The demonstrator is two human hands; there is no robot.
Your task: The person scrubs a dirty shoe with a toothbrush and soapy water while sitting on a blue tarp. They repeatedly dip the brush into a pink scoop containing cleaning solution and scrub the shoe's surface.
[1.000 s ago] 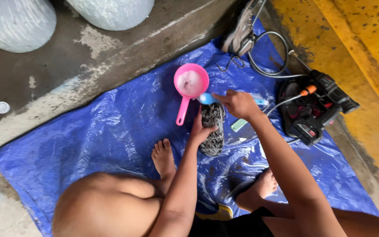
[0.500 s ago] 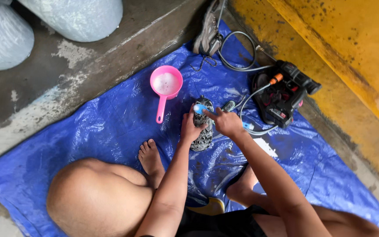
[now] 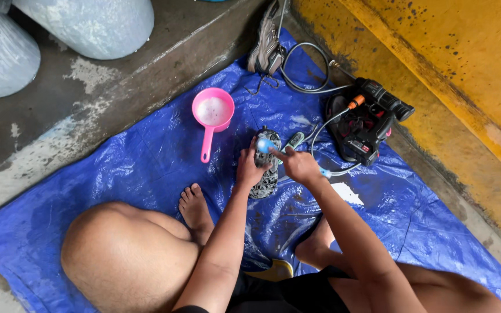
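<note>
Hands meet over a dark, patterned shoe lying on a wet blue tarp spread across the concrete floor. The left hand is closed around the shoe's near side, fingers wrapped over its edge to steady it; the right hand is curled around the handle of a small brush with a light blue head, index finger stretched along it, the head pressed to the shoe's far end. Beyond the left hand sits a pink dipper holding soapy water, its handle pointing back toward the person. Just past the right hand a thin hose runs to a black cordless sprayer resting near the yellow wall, and farther out a second, grey shoe lies at the tarp's edge. The person's bare foot rests on the tarp just short of the left hand. Judging from this, the slick tarp and soapy shoe are the main risk: a hard stroke could let the shoe slide out of the left hand's grip, or send the brush skidding off. A wide elbow swing might also tip the dipper, and stray water could reach the sprayer's battery housing.
</note>
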